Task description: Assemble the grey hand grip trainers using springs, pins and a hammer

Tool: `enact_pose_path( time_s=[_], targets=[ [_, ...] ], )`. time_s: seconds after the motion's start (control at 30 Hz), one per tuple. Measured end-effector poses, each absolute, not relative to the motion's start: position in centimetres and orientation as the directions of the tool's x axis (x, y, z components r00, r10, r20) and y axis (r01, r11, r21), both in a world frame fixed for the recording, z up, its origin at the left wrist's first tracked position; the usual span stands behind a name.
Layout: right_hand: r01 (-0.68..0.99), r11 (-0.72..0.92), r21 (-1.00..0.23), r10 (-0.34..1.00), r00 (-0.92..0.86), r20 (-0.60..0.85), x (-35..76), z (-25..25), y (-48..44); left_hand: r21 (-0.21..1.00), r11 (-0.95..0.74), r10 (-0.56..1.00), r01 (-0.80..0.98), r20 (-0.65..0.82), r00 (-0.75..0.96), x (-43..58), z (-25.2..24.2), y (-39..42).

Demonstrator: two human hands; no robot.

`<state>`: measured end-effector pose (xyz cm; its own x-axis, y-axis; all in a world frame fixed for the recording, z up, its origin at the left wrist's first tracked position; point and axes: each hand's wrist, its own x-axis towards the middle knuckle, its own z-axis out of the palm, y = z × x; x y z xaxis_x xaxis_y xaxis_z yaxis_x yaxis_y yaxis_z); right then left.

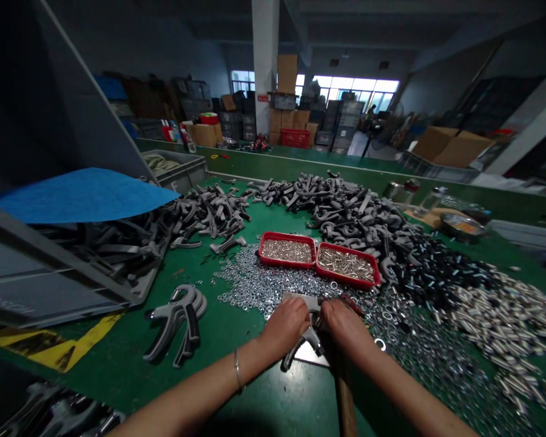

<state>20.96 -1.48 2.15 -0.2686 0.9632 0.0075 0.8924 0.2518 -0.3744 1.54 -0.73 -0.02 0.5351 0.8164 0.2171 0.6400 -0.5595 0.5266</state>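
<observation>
In the head view, my left hand [287, 326] is closed around a grey-and-black plastic handle [307, 337] above a small metal plate [310, 354]. Close beside it, my right hand [344, 325] has its fingers curled in at the handle's upper end; what they pinch is hidden. Below my right wrist a wooden tool shaft [344, 397] runs toward me, its far end out of sight. Just beyond my hands stand two red trays, one of tiny metal parts [287, 250] and one of small pins [346, 264]. Loose metal nuts or rings [250, 282] surround them.
Several assembled handles [180, 321] lie at left, near a grey crate [131, 285] with a blue sheet [88, 195]. A long heap of grey handles [346, 209] lines the back. Black parts [430, 273] and metal sleeves [495, 312] are piled at right.
</observation>
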Motion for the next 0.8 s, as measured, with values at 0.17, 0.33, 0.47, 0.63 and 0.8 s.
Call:
enact_pose_path(
  time_s=[0.17,0.33,0.47,0.63,0.8],
  targets=[
    [0.906,0.254,-0.340,0.961,-0.277,-0.020,22.0,1.7,-1.1,0.319,-0.684,0.727,0.656,0.228,0.648,1.4,-0.2,-0.8],
    [0.888,0.237,-0.394,0.965,-0.262,-0.008,22.9,1.9,-1.3,0.228,-0.762,0.646,0.606,0.202,0.736,0.6,0.4,-2.3],
    [0.865,0.239,-0.440,0.963,-0.268,-0.003,22.7,2.0,-1.6,0.315,-0.683,0.723,0.659,0.159,0.673,0.1,0.9,-3.3],
    [0.898,0.239,-0.370,0.964,-0.264,-0.017,22.3,1.7,-1.6,0.338,-0.668,0.732,0.663,0.139,0.667,0.1,1.2,-3.4],
    [0.935,0.264,-0.238,0.959,-0.281,-0.039,21.4,1.9,-1.9,0.337,-0.660,0.740,0.671,0.141,0.658,0.1,1.3,-3.4]
  ],
)
